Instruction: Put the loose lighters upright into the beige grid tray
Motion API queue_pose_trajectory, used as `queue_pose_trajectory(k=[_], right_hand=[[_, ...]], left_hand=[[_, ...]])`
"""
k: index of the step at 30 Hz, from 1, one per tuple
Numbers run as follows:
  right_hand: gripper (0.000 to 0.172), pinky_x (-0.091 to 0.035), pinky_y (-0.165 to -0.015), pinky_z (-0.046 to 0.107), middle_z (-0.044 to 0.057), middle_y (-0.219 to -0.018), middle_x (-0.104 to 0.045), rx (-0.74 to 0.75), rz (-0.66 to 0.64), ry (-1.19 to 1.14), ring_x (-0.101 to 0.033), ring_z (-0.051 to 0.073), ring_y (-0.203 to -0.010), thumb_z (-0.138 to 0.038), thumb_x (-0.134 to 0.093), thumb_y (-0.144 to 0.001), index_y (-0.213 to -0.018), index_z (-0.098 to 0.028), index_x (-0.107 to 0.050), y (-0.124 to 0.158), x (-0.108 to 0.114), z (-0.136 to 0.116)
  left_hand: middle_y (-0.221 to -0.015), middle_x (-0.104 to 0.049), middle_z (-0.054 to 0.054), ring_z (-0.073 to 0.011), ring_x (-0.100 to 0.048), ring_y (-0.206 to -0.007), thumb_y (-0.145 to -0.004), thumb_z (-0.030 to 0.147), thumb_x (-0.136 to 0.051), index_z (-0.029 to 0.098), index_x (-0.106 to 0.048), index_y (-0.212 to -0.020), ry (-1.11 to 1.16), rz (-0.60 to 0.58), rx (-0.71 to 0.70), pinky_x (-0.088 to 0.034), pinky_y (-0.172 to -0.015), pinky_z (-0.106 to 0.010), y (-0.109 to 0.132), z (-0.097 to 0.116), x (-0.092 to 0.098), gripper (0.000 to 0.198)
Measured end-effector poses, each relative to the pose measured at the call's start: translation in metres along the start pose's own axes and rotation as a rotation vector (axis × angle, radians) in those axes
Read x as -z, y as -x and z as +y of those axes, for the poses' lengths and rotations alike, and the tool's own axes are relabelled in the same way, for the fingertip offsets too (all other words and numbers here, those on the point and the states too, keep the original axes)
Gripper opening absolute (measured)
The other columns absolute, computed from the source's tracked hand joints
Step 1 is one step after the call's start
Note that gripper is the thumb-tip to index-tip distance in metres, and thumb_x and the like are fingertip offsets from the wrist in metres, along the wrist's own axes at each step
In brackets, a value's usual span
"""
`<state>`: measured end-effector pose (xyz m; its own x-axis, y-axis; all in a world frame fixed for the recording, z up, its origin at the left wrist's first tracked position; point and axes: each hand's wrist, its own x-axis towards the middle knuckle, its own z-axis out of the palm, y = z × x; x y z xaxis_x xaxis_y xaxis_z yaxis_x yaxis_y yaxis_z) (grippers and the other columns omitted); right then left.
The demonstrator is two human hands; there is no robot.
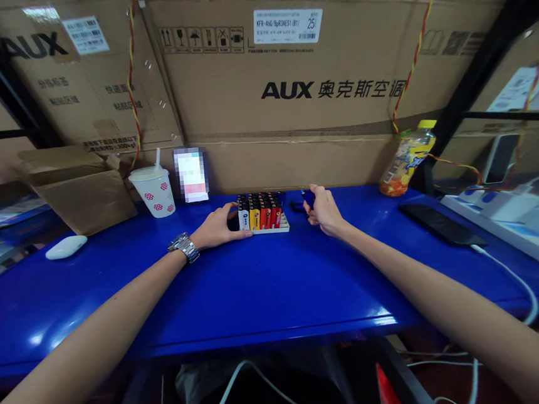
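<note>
A white tray (284,224) on the blue tabletop holds rows of upright lighters (266,217) with black tops; the front row runs white, yellow, red, red. Empty slots show at the tray's right end. My left hand (219,226), with a metal watch on its wrist, grips the tray's left end, thumb along the front edge. To the right of the tray, my right hand (325,211) is closed around a dark blue lighter (307,196), partly hidden by the fingers. Close by it on the table lie dark objects (298,206) that I cannot make out clearly.
Behind stand large cardboard boxes (223,105). A paper cup with a straw (153,193), a lit phone (192,176) and a white earbud case (66,247) are at left. At right are a drink bottle (405,162), a black phone (441,223) on a cable and a power strip (503,232).
</note>
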<state>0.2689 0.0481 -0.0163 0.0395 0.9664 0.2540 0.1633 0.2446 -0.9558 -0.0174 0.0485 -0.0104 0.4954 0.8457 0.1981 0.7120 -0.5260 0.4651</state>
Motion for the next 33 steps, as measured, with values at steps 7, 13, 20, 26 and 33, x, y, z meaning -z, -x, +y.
queue_pose_trajectory(k=[7,13,20,26,33], right_hand=[[0.043,-0.027,-0.037,0.021,-0.007,-0.048,-0.048,0.081,-0.039,0.002,-0.035,0.008,-0.034,-0.067,-0.049,-0.082,-0.085,-0.025,-0.041,0.008,-0.006,-0.012],[0.033,-0.039,-0.057,0.025,0.000,-0.068,-0.055,0.442,-0.058,0.272,-0.049,0.013,-0.062,-0.053,-0.057,-0.084,-0.085,-0.021,-0.057,0.004,-0.006,-0.011],[0.034,-0.043,-0.058,0.027,0.000,-0.068,-0.060,0.375,-0.107,0.238,-0.053,0.013,-0.058,-0.052,-0.056,-0.084,-0.091,-0.019,-0.056,-0.006,-0.004,0.009],[0.032,-0.047,-0.060,0.030,0.002,-0.068,-0.064,0.329,-0.151,0.285,-0.059,0.015,-0.058,-0.049,-0.059,-0.082,-0.092,-0.019,-0.058,-0.007,-0.002,0.007],[0.027,-0.046,-0.059,0.029,0.004,-0.080,-0.067,0.328,-0.069,0.184,-0.060,0.014,-0.060,-0.043,-0.056,-0.083,-0.095,-0.020,-0.048,-0.011,0.016,0.000]], left_hand=[[-0.133,-0.057,-0.021,-0.0359,-0.057,-0.119,-0.066,0.068,-0.065,0.014,-0.037,-0.140,-0.014,0.004,0.010,-0.042,-0.099,-0.049,0.000,0.000,0.000,0.096],[-0.133,-0.058,-0.018,-0.0342,-0.057,-0.120,-0.066,0.068,-0.066,0.017,-0.040,-0.137,0.010,0.012,-0.008,-0.043,-0.100,-0.046,0.001,0.002,0.000,0.091],[-0.134,-0.057,-0.020,-0.0356,-0.056,-0.120,-0.065,0.069,-0.065,0.014,-0.040,-0.137,-0.007,0.003,0.010,-0.041,-0.100,-0.048,0.000,0.004,0.001,0.094],[-0.134,-0.057,-0.019,-0.0349,-0.055,-0.121,-0.066,0.068,-0.065,0.015,-0.039,-0.138,-0.002,0.003,0.002,-0.041,-0.101,-0.047,0.001,0.004,0.001,0.093],[-0.132,-0.058,-0.019,-0.0354,-0.056,-0.120,-0.065,0.068,-0.066,0.016,-0.039,-0.138,0.001,0.015,0.008,-0.042,-0.100,-0.048,0.001,0.003,0.000,0.093]])
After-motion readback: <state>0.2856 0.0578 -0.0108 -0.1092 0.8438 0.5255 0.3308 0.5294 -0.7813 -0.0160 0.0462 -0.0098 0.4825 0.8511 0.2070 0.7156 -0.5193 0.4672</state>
